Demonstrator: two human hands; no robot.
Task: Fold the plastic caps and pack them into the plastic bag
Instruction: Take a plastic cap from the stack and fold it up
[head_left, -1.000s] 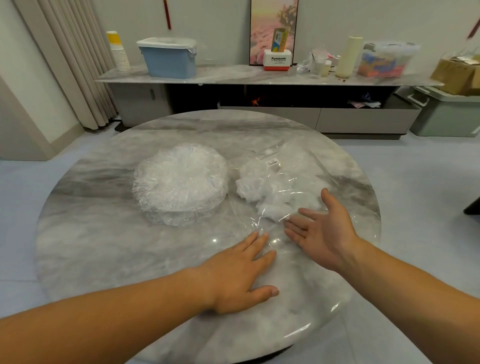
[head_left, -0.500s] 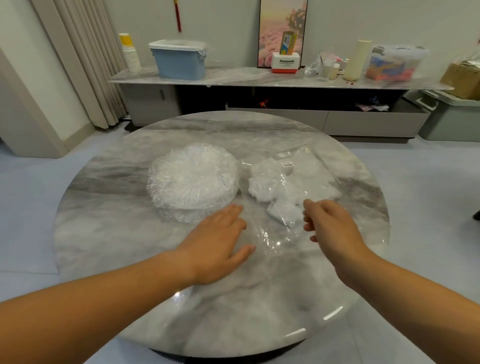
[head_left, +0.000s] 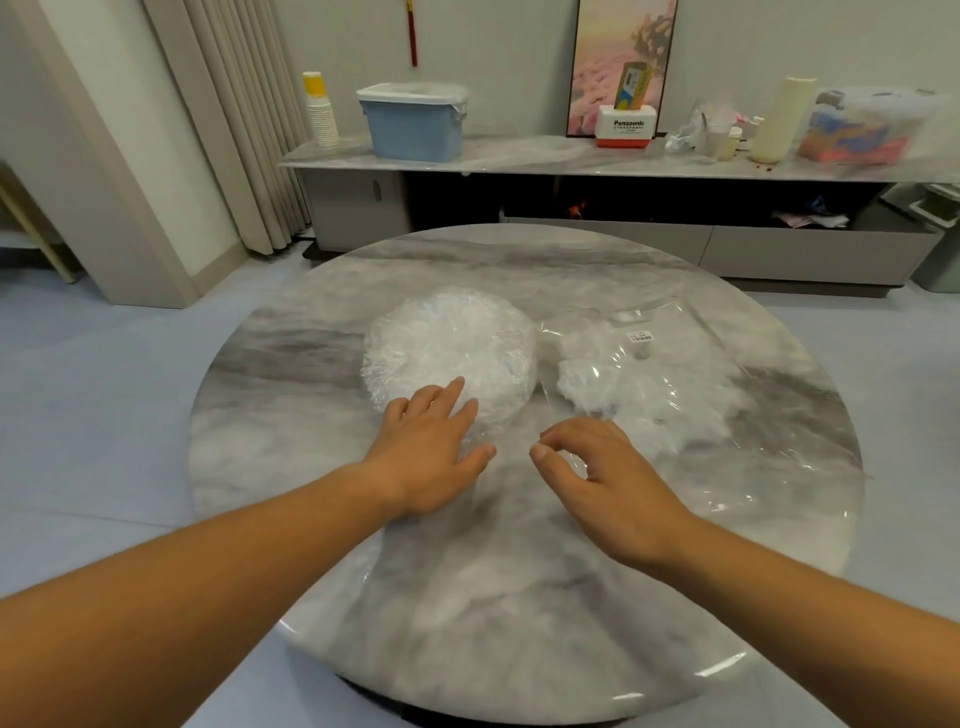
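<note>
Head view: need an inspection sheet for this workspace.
Surface: round marble table, glossy.
Job's things: stack of plastic caps on the left; clear plastic bag lying flat on the right, folded caps inside.
Clutter: sideboard behind holds blue bin, cup stack, Panasonic box.
Hands: left hand flat, fingertips on the stack's near edge; right hand curled at the bag's near corner, grip unclear.
Cables: nothing seen.
Surroundings: curtain, framed picture, grey floor.

The left hand (head_left: 431, 441) and right hand (head_left: 602, 478) are bare, forearms too.
</note>
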